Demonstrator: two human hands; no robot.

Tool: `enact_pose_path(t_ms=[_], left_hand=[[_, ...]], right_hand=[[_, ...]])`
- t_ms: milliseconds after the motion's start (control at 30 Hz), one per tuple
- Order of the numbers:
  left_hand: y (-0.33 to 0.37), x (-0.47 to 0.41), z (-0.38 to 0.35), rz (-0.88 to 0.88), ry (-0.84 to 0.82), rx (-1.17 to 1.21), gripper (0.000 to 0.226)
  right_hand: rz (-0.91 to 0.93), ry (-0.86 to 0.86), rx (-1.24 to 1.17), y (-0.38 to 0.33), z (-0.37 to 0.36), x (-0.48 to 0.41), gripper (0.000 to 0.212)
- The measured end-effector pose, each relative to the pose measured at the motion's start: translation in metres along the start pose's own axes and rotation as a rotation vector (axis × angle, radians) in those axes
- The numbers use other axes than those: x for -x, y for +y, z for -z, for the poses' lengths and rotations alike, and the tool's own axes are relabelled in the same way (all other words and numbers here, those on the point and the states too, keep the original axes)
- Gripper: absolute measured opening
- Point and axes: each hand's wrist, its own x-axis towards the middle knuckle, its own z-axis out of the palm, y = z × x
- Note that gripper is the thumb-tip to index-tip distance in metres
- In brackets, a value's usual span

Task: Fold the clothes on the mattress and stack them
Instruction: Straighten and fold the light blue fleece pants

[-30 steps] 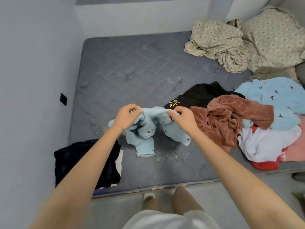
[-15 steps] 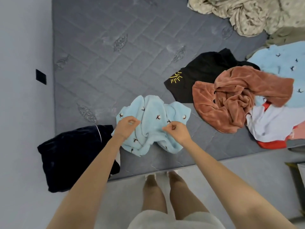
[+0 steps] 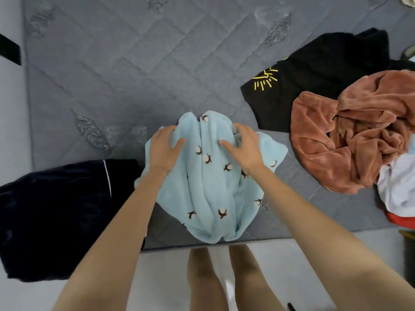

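A light blue fleece garment (image 3: 213, 187) with small dark motifs lies bunched at the front edge of the grey mattress (image 3: 112, 75). My left hand (image 3: 164, 147) rests on its upper left part with the fingers spread over the cloth. On the upper right part my right hand (image 3: 243, 145) lies the same way, fingers relaxed. A folded dark navy garment (image 3: 56, 216) sits at the mattress's front left corner, just left of the blue one.
To the right lie a black garment (image 3: 314, 81) with a yellow print, a crumpled rust-brown fleece (image 3: 350, 135), and white (image 3: 399, 187) and red (image 3: 399, 218) clothes at the right edge. My legs stand on the pale floor (image 3: 161, 277) below the mattress edge.
I lowered the blue garment from the air onto the mattress. Both hands let go of their pinch and now lie spread on the cloth. The camera tilted down and closer.
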Motion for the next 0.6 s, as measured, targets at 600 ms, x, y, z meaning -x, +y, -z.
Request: enact_pose_path(t_ms=[600], left_hand=[[0.016,-0.059,-0.037,0.235,-0.241,0.123,0.037]], right_hand=[[-0.356,-0.244,-0.185,0.001,-0.017,-0.069,0.043]])
